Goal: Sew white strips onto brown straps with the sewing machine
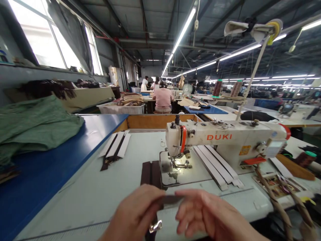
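— At nine o'clock on the blue counter (pixel 50 167), what lies there?
— A crumpled green cloth (pixel 35 125), well apart from the hands.
— And further right?
— At eleven o'clock, on the pale counter (pixel 82 194), a few white strips (pixel 116 144) lie side by side over a dark piece. Nearer the middle, brown strap pieces (pixel 151 172) lie flat against the left edge of the machine's plate. Far behind, at twelve o'clock, a person in a pink top (pixel 163 98) sits with their back turned.
— The hands?
— At six o'clock, low in the view. The left hand (pixel 136 214) has its grip clamped on a dark strip (pixel 170 199), held above the counter. A metal buckle (pixel 155 226) hangs just under that hand.
— And the other one?
— The right hand (pixel 208 214) meets the strip's right end, fingers curled downward. It is blurred, so I cannot tell whether its grip is closed on the strip.
— Beyond it?
— At one o'clock stands a white sewing machine (pixel 225 139) marked DUKI, with long pale bands (pixel 218 164) lying beneath its arm. At three o'clock sits a tray of small parts (pixel 273 184).
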A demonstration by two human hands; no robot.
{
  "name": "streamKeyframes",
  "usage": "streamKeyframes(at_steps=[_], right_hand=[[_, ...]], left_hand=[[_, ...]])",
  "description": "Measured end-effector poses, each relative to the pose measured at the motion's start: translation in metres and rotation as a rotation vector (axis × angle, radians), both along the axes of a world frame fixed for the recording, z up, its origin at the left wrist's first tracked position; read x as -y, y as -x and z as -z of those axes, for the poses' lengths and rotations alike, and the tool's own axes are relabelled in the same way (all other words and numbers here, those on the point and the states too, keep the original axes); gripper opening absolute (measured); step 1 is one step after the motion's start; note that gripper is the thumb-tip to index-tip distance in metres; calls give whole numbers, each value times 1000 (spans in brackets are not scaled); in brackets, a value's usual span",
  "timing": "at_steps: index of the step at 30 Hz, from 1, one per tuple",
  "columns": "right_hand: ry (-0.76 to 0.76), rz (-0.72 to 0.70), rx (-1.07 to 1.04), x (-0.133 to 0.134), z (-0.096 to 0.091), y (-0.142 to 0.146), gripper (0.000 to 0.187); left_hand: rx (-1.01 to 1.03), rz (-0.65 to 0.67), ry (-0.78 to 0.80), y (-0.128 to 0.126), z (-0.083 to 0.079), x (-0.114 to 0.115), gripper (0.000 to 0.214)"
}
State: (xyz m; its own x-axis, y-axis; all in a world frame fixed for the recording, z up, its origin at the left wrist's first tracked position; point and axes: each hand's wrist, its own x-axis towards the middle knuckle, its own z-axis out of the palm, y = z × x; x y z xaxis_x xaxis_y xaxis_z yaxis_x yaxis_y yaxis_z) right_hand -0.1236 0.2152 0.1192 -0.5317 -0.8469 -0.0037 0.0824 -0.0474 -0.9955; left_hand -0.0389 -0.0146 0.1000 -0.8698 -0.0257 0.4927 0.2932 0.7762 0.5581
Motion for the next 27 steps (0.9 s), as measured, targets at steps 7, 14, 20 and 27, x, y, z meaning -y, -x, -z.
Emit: streamKeyframes(at_steps=[7, 14, 20, 27], right_hand=[[-155, 30, -978, 93, 23, 43, 39], [-450, -187, -1116, 103, 65, 15, 68], [-593, -163, -1044, 63, 70, -6, 73], [-593, -123, -1101, 59, 67, 5, 67]], left_hand=[[418, -324, -959, 41, -3, 53, 43], [513, -327, -1060, 42, 32, 49, 42], [571, -256, -1219, 17, 31, 24, 83], [527, -267, -1166, 25, 28, -6, 76]])
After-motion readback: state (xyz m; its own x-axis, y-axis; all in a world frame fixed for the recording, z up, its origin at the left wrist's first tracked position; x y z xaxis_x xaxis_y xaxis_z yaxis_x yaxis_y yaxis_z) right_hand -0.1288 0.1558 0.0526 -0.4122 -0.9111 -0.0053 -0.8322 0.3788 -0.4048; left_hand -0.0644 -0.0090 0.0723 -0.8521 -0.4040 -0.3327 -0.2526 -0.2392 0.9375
